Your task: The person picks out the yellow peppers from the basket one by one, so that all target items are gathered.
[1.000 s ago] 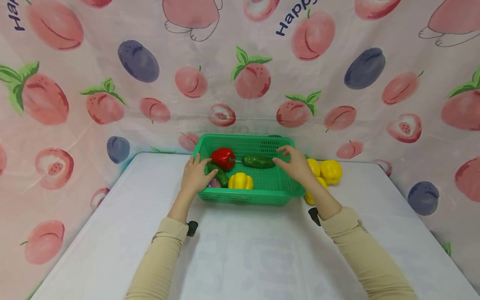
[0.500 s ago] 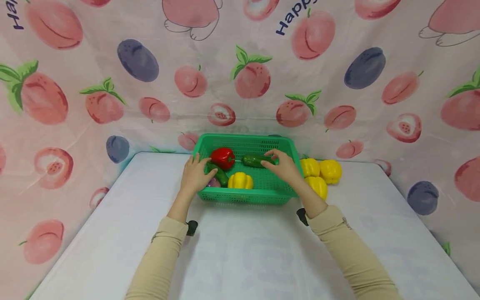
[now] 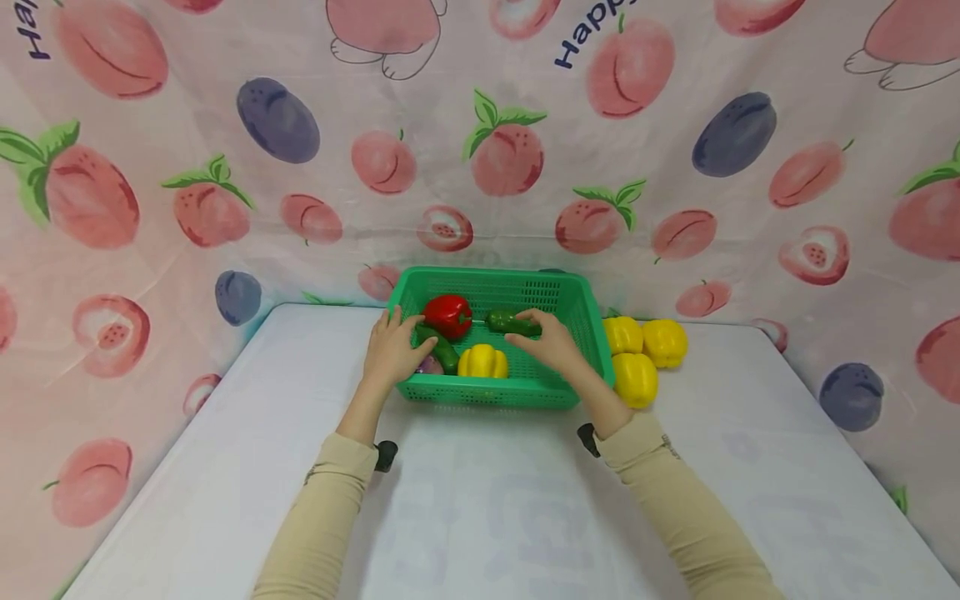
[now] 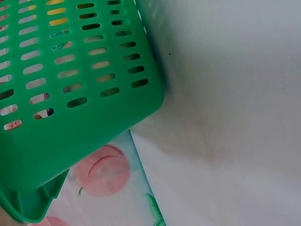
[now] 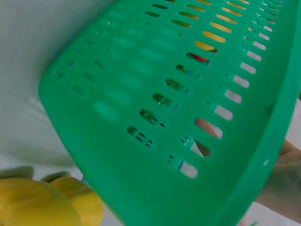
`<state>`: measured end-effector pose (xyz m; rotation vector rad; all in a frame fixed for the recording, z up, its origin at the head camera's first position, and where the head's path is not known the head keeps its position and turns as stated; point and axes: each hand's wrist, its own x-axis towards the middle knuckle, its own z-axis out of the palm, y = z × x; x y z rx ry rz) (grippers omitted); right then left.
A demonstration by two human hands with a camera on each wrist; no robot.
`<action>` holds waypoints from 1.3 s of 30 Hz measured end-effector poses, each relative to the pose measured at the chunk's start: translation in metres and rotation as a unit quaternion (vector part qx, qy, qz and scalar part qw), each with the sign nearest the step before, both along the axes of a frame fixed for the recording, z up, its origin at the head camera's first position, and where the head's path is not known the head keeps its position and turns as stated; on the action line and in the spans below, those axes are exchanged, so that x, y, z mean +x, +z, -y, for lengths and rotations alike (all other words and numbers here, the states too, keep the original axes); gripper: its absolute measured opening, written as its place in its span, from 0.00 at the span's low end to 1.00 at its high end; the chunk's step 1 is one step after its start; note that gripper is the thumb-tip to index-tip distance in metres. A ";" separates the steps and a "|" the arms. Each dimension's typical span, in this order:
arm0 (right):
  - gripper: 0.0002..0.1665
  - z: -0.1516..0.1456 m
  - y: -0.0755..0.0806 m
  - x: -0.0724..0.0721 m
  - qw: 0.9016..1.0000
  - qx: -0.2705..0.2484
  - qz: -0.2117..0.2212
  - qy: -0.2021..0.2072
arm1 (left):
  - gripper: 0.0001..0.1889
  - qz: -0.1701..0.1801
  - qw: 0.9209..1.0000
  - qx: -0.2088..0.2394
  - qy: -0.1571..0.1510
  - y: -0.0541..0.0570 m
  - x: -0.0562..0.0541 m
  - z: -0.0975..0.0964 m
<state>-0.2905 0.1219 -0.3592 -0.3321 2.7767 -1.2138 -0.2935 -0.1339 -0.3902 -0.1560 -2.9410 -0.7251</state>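
Note:
In the head view, a green plastic basket (image 3: pixel 555 396) holds a red bell pepper (image 3: pixel 447 317), a yellow bell pepper (image 3: pixel 482 362) and two dark green cucumber-like vegetables. My left hand (image 3: pixel 390 346) rests over the basket's left rim, fingers extended and thumb reaching inside, near the front green vegetable (image 3: pixel 444 354) and a partly hidden purple item (image 3: pixel 430 365). Over the back green vegetable (image 3: pixel 502 322) is my right hand (image 3: pixel 553 346), thumb and index finger spread apart; contact cannot be told. Through the right wrist view, part of the right hand (image 5: pixel 284 183) shows beyond the basket wall (image 5: pixel 113 155).
Several yellow bell peppers (image 3: pixel 634 380) sit on the white table (image 3: pixel 480 500) just right of the basket. Behind the table hangs a fruit-printed cloth (image 3: pixel 450 108). The left wrist view shows the basket's perforated outer wall (image 4: pixel 94 113).
My right hand has moved left across the basket, from near its right rim to over the back green vegetable. The left hand and the basket stay in place.

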 end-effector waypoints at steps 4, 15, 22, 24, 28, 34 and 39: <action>0.32 0.004 -0.006 -0.004 1.000 -0.004 0.009 0.011 | 0.29 -0.001 1.000 -0.001 0.000 0.000 0.000 0.000; 0.38 0.016 -0.017 -0.009 0.998 -0.023 0.054 0.031 | 0.29 0.001 1.000 -0.002 0.000 -0.001 0.000 0.001; 0.40 0.027 -0.022 -0.012 0.994 -0.044 0.088 0.053 | 0.30 0.000 1.000 -0.008 0.001 -0.004 -0.003 0.001; 0.40 0.029 -0.023 -0.013 0.993 -0.045 0.096 0.058 | 0.30 0.000 1.000 -0.009 0.001 -0.004 -0.003 0.001; 0.40 0.034 -0.024 -0.014 0.990 -0.044 0.113 0.067 | 0.30 0.002 1.000 -0.010 0.001 -0.004 -0.003 0.002; 0.43 0.039 -0.026 -0.018 0.987 -0.037 0.135 0.078 | 0.30 -0.003 1.000 -0.009 0.002 -0.004 -0.002 0.002; 0.43 0.039 -0.030 -0.022 0.986 -0.015 0.147 0.073 | 0.29 -0.006 1.000 -0.011 0.001 -0.004 -0.001 0.000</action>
